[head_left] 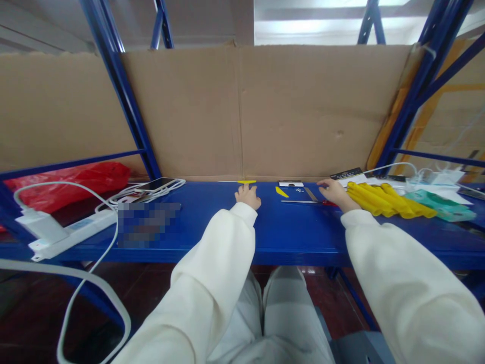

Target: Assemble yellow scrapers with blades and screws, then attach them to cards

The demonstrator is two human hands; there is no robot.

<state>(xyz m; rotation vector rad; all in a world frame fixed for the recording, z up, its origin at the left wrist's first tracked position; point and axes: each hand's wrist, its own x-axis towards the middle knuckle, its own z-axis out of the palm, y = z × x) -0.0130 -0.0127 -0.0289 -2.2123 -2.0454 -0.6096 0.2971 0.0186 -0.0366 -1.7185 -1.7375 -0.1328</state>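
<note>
My left hand point(248, 195) is at the back middle of the blue table, fingers apart. Its fingertips reach to a small yellow piece point(246, 181) by the cardboard; whether they touch it I cannot tell. To the right, my right hand point(335, 193) has its fingers stretched leftward, with nothing visible in them. Just below it show the red handles of what look like scissors point(299, 201), blades spread on the table. Between the hands lie a second yellow angled piece point(281, 192), small white bits point(299, 190) and a black-and-white card point(291, 183).
A folded yellow cloth-like bundle point(386, 200) and a green plastic packet point(441, 205) lie right. On the left are a phone point(156, 185), coiled white cables, a power strip point(78, 235) and a red bag point(71, 184). A cardboard wall point(189, 111) and blue posts border the table point(295, 237).
</note>
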